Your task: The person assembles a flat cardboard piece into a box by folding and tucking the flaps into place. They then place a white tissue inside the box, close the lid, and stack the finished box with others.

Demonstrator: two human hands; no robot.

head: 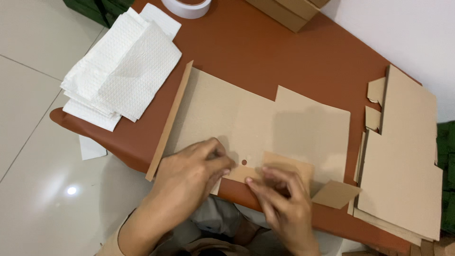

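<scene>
Seen from the head camera, a flat die-cut cardboard box blank (265, 118) lies spread on a reddish-brown table (265, 52), its near edge overhanging toward the person; the left hand (189, 175) lies palm down on the near left part of the blank, fingers curled and pressing close to a small punched hole (244, 162), apparently to keep the sheet from sliding; the right hand (284, 204) has its fingers bent over a small folded flap (289, 167) at the near edge, thumb and fingertips seeming to pinch or press it down, though whether the flap is truly gripped cannot be told; a side panel (169, 121) along the blank's left edge stands up on its crease; a loose flap (335, 193) juts out just right of the right hand; a stack of more cardboard blanks (403, 166) sits at the table's right end, near enough to reach; a pile of white embossed paper sheets (121, 71) rests on the far left corner, partly over the edge; a roll of white tape (186, 7) and a cardboard box (286, 12) sit at the far edge.
</scene>
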